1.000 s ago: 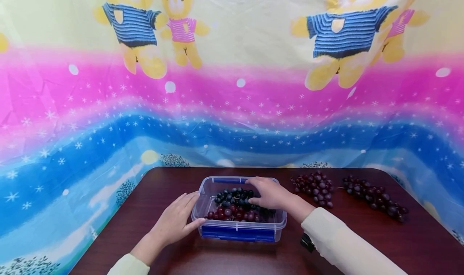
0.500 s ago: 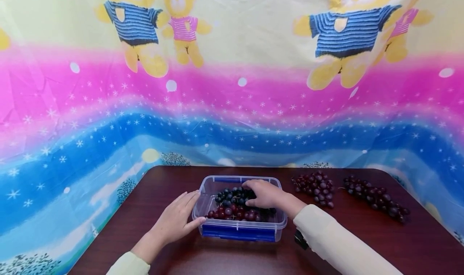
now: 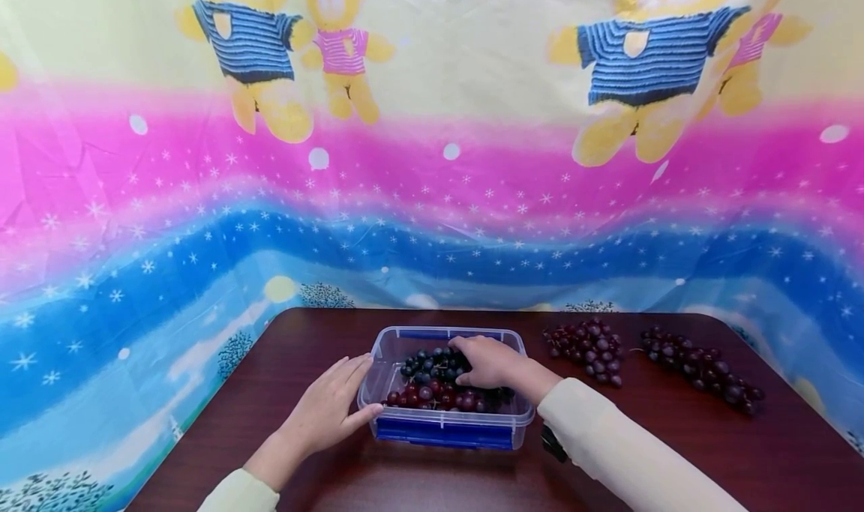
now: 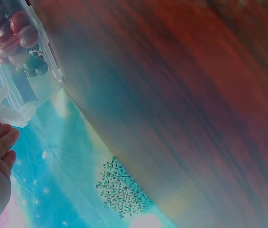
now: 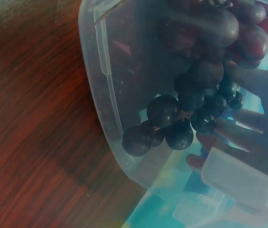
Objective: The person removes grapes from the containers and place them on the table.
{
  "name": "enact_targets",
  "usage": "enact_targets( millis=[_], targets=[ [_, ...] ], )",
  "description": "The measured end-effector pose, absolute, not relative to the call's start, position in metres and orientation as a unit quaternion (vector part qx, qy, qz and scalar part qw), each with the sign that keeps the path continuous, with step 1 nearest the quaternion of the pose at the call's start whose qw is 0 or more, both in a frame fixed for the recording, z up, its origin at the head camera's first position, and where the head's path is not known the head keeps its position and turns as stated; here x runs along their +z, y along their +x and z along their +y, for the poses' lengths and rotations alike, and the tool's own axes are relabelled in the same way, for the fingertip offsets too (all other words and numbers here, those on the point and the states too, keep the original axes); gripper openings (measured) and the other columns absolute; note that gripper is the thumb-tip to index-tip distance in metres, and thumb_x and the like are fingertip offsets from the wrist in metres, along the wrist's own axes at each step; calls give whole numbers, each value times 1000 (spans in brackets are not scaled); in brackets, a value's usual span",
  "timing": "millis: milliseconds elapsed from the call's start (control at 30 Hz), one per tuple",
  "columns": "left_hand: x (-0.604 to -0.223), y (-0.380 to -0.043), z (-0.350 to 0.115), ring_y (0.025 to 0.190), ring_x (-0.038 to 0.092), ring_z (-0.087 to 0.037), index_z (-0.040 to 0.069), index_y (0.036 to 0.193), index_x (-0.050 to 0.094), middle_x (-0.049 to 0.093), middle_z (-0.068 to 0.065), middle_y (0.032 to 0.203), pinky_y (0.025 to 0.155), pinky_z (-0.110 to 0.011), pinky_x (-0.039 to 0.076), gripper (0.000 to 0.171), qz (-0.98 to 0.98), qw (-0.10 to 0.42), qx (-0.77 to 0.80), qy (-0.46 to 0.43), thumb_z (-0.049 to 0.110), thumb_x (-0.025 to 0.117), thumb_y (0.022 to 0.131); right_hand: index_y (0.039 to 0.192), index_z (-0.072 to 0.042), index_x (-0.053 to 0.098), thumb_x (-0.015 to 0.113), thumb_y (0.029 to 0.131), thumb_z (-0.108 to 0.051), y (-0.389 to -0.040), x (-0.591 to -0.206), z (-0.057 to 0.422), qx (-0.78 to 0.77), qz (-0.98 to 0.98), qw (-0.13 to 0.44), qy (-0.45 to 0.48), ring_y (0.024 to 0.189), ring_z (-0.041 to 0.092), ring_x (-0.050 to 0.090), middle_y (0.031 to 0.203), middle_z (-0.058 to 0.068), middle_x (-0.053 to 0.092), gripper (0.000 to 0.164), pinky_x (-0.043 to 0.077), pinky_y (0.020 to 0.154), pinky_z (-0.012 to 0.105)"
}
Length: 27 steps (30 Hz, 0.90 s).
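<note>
A clear plastic food container (image 3: pixel 442 420) with blue clips stands lidless on the table. In it, a bunch of black grapes (image 3: pixel 427 365) lies behind a bunch of red grapes (image 3: pixel 432 398). My left hand (image 3: pixel 320 411) rests against the container's left side, fingers straight and thumb at the front rim. Reaching in over the right side, my right hand (image 3: pixel 496 363) holds the black bunch. The right wrist view shows its thumb (image 5: pixel 245 78) on one side of the black grapes (image 5: pixel 190 97) and its fingers (image 5: pixel 238 135) on the other.
Two more bunches lie on the brown table (image 3: pixel 304 339) at the right: a compact purple bunch of grapes (image 3: pixel 594 351) and a longer dark red bunch (image 3: pixel 702 366). A cloth backdrop (image 3: pixel 432 220) with printed bears hangs behind the table.
My right hand has moved slightly left and deeper into the container, its fingers closing round the black grapes. The left hand has stayed at the container's side.
</note>
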<state>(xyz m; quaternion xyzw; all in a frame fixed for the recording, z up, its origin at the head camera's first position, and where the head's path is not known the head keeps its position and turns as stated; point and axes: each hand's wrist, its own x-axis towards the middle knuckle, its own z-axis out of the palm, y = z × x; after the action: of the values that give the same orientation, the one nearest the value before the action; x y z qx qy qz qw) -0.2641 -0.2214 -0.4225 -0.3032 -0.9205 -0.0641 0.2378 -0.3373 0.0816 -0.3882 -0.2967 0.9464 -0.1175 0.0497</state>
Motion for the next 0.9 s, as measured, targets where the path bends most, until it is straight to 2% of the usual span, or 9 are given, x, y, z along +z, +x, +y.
enact_targets(
  millis=[300,567,900],
  targets=[
    [-422,-264,-221,129,48,-29,-2,136,54,54,-15,138,110,-45,33,70,-920,238,-65,-305,49,64,89,142,-8,48,75,86,-29,-340,-390,79,-111,950,59,-285,125,30,50,137,11,53,66,45,99,46],
    [-423,-264,-221,126,51,-30,-4,132,56,56,-17,134,107,-47,37,68,-910,260,-75,-314,44,70,86,143,-7,46,78,83,-24,-342,-391,74,-102,950,65,-287,127,30,48,139,11,52,70,43,102,45],
    [-424,-264,-222,129,48,-28,-3,136,53,53,-15,138,110,-45,33,71,-919,239,-70,-305,51,60,91,143,-7,46,77,83,-18,-346,-396,73,-132,946,69,-287,128,31,47,139,12,51,68,43,101,47]
  ],
)
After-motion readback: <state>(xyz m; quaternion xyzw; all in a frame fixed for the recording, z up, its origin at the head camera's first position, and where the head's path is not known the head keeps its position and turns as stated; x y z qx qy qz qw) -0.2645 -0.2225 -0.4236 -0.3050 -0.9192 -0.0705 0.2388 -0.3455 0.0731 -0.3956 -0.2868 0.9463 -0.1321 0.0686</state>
